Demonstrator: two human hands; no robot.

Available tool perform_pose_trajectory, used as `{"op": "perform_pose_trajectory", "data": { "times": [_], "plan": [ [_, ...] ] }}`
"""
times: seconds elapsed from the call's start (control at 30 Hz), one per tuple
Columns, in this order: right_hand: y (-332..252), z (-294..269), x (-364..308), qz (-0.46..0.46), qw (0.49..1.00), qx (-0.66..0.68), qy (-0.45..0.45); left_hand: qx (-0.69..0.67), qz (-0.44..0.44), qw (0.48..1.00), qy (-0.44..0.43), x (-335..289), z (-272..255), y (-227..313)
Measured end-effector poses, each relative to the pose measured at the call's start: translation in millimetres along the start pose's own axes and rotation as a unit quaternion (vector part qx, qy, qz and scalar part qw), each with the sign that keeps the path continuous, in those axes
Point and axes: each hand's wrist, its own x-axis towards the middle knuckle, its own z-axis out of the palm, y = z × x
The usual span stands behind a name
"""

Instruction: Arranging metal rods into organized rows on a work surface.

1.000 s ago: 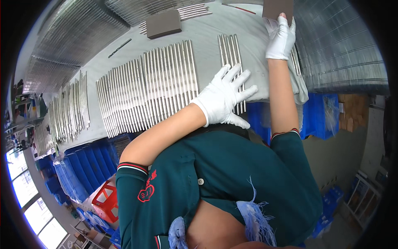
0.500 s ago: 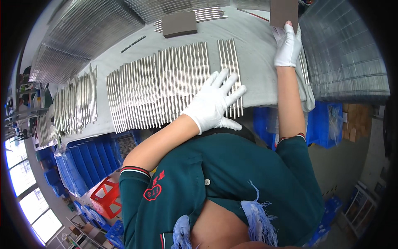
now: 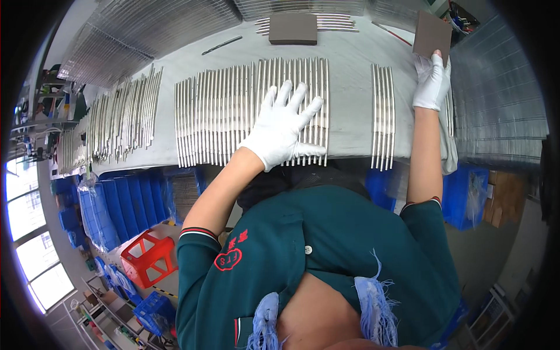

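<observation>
A long row of slim silver metal rods [image 3: 213, 116] lies side by side on the grey-covered table. My left hand [image 3: 280, 125], in a white glove, is flat on the right part of this row, fingers spread. Across a gap to the right lies a small group of similar rods [image 3: 382, 116]. At the table's right end my gloved right hand [image 3: 430, 84] grips a flat brown rectangular block [image 3: 432, 36], thumb on its near face. Some of that hand's fingers are hidden behind the block.
Another brown block [image 3: 293, 29] rests on crosswise rods [image 3: 338, 23] at the back. A drill bit [image 3: 221, 45] and a thin red stick [image 3: 392, 34] lie nearby. More rods [image 3: 122, 116] spread at left. Blue bins [image 3: 131, 201] and a red stool [image 3: 149, 256] stand below.
My left hand has moved left from the small group onto the long row. The gap between the two groups is wider. The whole view has shifted; my right hand still holds the block.
</observation>
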Motion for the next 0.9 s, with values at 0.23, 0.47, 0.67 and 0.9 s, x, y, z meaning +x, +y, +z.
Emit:
{"op": "perform_pose_trajectory", "data": {
  "times": [0.23, 0.47, 0.67, 0.9],
  "plan": [
    [2.0, 9.6, -7.0, -0.029, 0.998, -0.061, -0.021, -0.051, 0.053, 0.996, 0.053, 26.2, 22.2, 33.4],
    [11.5, 12.3, -9.0, -0.122, 0.961, -0.238, -0.073, -0.142, 0.11, 0.981, 0.07, 32.0, 15.5, 48.9],
    [11.5, 14.9, -10.9, -0.083, 0.978, -0.177, -0.065, 0.059, -0.145, 0.984, 0.083, -37.6, -12.6, -36.3],
    [17.8, 15.6, -13.8, -0.09, 0.97, -0.212, -0.084, 0.04, -0.176, 0.983, 0.033, -54.0, 1.4, -40.1]
  ]
}}
